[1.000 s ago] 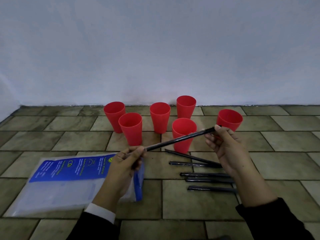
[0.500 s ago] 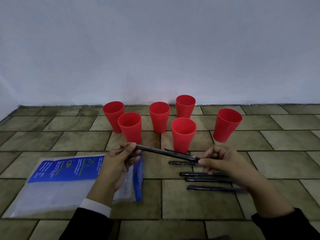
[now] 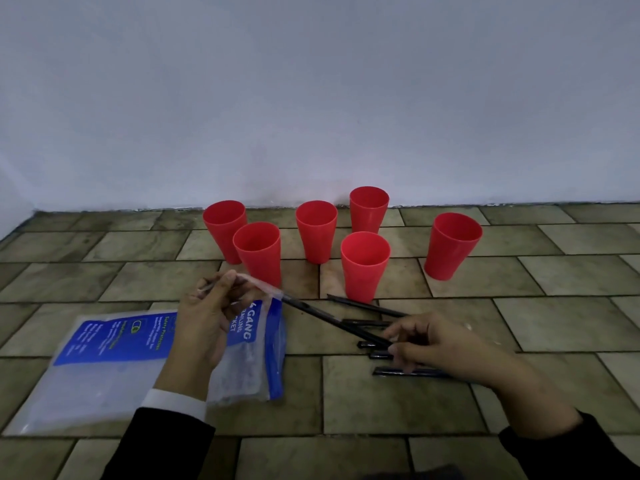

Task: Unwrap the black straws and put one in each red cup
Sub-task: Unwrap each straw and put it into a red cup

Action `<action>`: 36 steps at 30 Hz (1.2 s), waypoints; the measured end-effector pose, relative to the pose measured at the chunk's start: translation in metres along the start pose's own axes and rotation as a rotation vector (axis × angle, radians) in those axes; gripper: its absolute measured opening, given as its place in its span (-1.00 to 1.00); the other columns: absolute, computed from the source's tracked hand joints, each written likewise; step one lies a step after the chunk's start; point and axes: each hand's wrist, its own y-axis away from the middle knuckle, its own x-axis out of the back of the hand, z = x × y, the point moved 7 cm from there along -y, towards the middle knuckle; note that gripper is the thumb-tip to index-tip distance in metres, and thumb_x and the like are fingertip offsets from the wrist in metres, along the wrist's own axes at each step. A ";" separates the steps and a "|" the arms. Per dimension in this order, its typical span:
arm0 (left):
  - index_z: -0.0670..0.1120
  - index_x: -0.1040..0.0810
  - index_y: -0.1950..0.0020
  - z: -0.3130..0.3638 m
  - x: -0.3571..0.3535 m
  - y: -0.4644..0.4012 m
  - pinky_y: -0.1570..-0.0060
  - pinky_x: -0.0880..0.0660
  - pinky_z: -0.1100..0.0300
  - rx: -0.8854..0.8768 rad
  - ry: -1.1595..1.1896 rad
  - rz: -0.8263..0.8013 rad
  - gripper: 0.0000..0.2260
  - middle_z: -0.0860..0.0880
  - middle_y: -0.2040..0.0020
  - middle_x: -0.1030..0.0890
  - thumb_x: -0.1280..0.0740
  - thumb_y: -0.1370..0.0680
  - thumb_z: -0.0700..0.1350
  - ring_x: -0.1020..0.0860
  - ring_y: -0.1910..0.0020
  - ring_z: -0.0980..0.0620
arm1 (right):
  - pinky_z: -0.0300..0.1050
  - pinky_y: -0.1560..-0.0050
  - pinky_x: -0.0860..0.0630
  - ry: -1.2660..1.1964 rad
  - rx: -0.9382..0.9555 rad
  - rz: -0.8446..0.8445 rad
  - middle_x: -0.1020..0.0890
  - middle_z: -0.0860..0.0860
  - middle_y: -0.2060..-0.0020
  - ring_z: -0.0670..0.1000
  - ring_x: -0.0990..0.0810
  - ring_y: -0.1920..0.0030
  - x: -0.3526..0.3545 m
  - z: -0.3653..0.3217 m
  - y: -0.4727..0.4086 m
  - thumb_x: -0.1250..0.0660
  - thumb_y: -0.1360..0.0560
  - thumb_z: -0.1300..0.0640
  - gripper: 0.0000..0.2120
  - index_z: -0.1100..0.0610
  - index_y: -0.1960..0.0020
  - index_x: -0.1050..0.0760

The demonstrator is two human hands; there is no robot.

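A: What did the hands hold?

B: Both hands held one black straw (image 3: 332, 320). The left hand (image 3: 207, 320) pinched the clear wrapper (image 3: 259, 285) at the top end. The right hand (image 3: 429, 344) pinched the low end of the straw, down near the floor (image 3: 450, 393).

A: Was that the same as before?

B: No. Half a second before, the straw was almost flat between the two hands. Now it sloped down from left to right. The left hand had gone up and the right hand had gone lower and out to the right. The wrapper had also slid off. A clear, empty bit of it stuck out by the left fingers (image 3: 227, 277), and the black part started further down.

A: Where were the other straws?

B: The other wrapped straws (image 3: 408, 372) lay on the floor tiles, under and beside the right hand. The hand hid parts of them, so I could not count them for sure.

A: And the cups?

B: Six red cups (image 3: 363, 265) stood up straight by the wall (image 3: 311, 98). They had not moved. I could not see a straw in any of them.

A: What was the blue thing?

B: A plastic bag (image 3: 114, 344) with a blue label lay flat on the floor under the left hand. It was in the same spot as before.
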 end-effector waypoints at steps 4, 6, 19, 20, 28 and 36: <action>-0.07 -0.54 0.19 0.019 0.033 -0.011 0.23 -0.60 0.28 -0.101 0.059 0.128 -0.84 0.01 0.34 -0.68 -0.25 -0.55 -0.25 -0.66 0.27 0.12 | -0.28 0.26 -0.48 0.201 -0.028 0.101 -0.67 -0.04 0.26 -0.25 -0.54 0.34 0.004 0.013 -0.002 -0.37 -0.45 0.09 -0.93 -0.08 0.11 -0.55; -0.05 -0.52 0.20 0.024 0.048 -0.015 0.23 -0.60 0.29 -0.143 0.089 0.181 -0.83 0.03 0.37 -0.67 -0.24 -0.55 -0.24 -0.65 0.29 0.14 | -0.34 0.28 -0.45 0.199 -0.034 0.143 -0.65 -0.09 0.26 -0.25 -0.57 0.31 0.012 0.019 -0.001 -0.39 -0.44 0.11 -0.90 -0.08 0.13 -0.52; -0.12 -0.56 0.08 -0.015 -0.001 0.024 0.27 -0.48 0.49 -0.245 -0.614 0.064 -0.95 -0.04 0.18 -0.64 -0.31 -0.52 -0.19 -0.60 0.20 0.18 | -0.07 0.16 -0.55 -0.413 0.253 0.943 -0.55 0.02 0.27 -0.01 -0.58 0.21 0.115 -0.003 0.013 -0.34 -0.48 0.29 -0.80 0.04 0.19 -0.39; -0.09 -0.55 0.11 -0.016 -0.009 0.026 0.25 -0.48 0.48 -0.254 -0.643 0.032 -0.96 -0.03 0.19 -0.63 -0.32 -0.51 -0.19 -0.59 0.22 0.22 | 0.01 0.09 -0.54 -0.358 0.257 1.025 -0.54 -0.01 0.26 0.03 -0.58 0.18 0.125 -0.005 0.012 -0.35 -0.47 0.27 -0.82 0.04 0.16 -0.39; 0.00 -0.54 0.14 -0.030 -0.030 0.031 0.03 -0.45 0.24 -0.269 -0.897 -0.250 -0.91 0.05 0.17 -0.62 -0.36 -0.48 -0.20 -0.56 0.08 0.18 | -0.28 0.12 -0.46 0.053 0.172 1.232 -0.64 0.07 0.06 -0.05 -0.61 0.08 0.166 -0.003 -0.008 -0.29 -0.47 0.18 -0.80 0.21 -0.07 -0.46; 0.09 -0.54 0.15 -0.030 -0.032 0.032 0.05 -0.39 0.33 -0.232 -1.035 -0.317 -0.87 0.13 0.13 -0.61 -0.37 -0.46 -0.16 -0.50 0.06 0.36 | 0.13 -0.24 -0.30 0.329 -0.186 1.044 -0.56 0.14 -0.09 0.18 -0.42 -0.23 0.175 0.025 -0.040 -0.33 -0.41 -0.10 -0.70 0.06 -0.04 -0.59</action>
